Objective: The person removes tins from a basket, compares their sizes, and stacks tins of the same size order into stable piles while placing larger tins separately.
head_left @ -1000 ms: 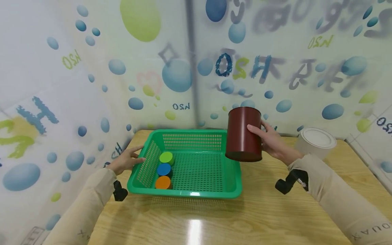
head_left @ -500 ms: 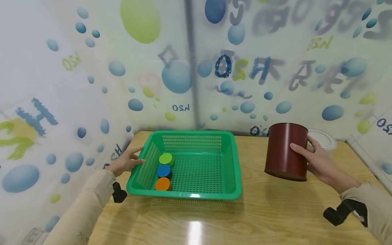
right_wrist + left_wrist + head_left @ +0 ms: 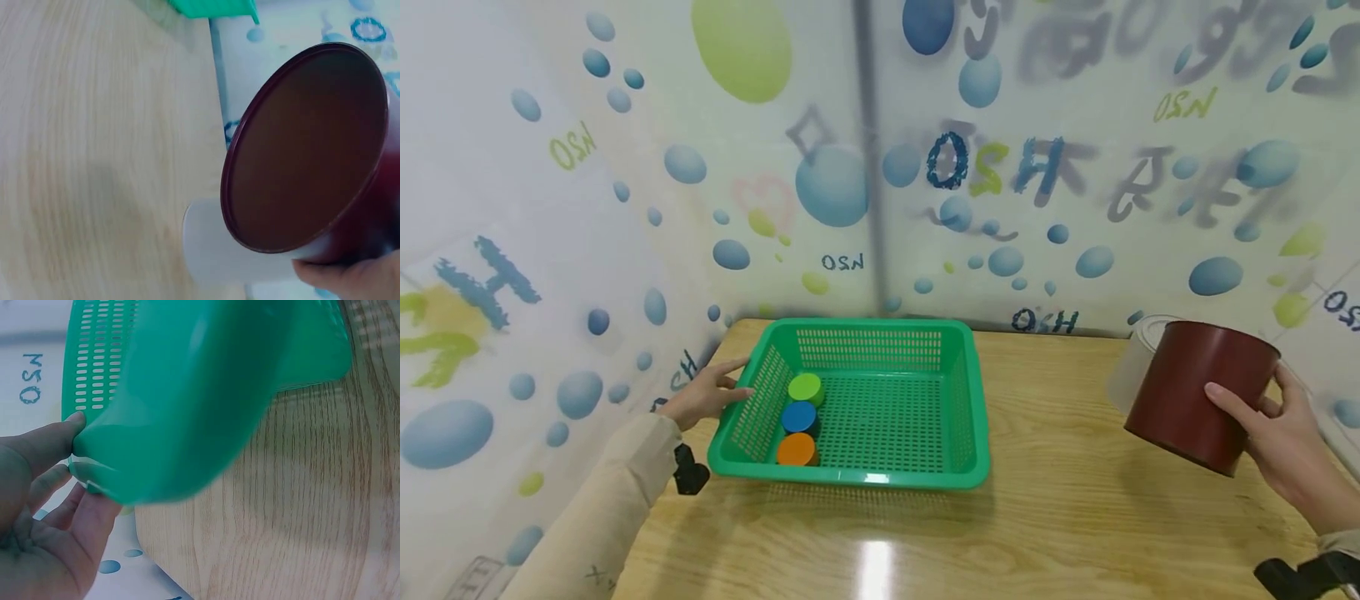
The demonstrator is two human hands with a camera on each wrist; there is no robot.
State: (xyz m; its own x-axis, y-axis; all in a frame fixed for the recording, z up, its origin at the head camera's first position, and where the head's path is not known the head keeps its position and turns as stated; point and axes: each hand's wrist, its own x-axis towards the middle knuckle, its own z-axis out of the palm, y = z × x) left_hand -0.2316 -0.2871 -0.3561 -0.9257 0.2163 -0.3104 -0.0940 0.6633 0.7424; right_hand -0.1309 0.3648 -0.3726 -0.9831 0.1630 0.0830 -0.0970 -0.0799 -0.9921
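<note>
My right hand [image 3: 1288,429] grips a dark red cylindrical canister [image 3: 1206,396] around its side, held tilted above the right part of the table. Its flat, rimmed end [image 3: 306,150] faces the right wrist camera. At the left, my left hand [image 3: 703,396] pinches the rim of a green plastic basket [image 3: 880,479], thumb on one side and fingers on the other, as the left wrist view shows at the basket's corner [image 3: 144,469]. Inside the basket, along its left side, stand a lime-green disc [image 3: 806,389], a blue disc [image 3: 801,417] and an orange disc [image 3: 797,450].
A white round container [image 3: 1131,375] with a lid stands at the back right, partly hidden behind the canister. The wooden table [image 3: 1045,517] backs onto a wall [image 3: 910,242] printed with blue and green bubbles. Another wall rises close on the left.
My right hand has carried the red canister from over the basket's right edge far to the right and lower, tilting it. The left hand and basket have stayed nearly in place.
</note>
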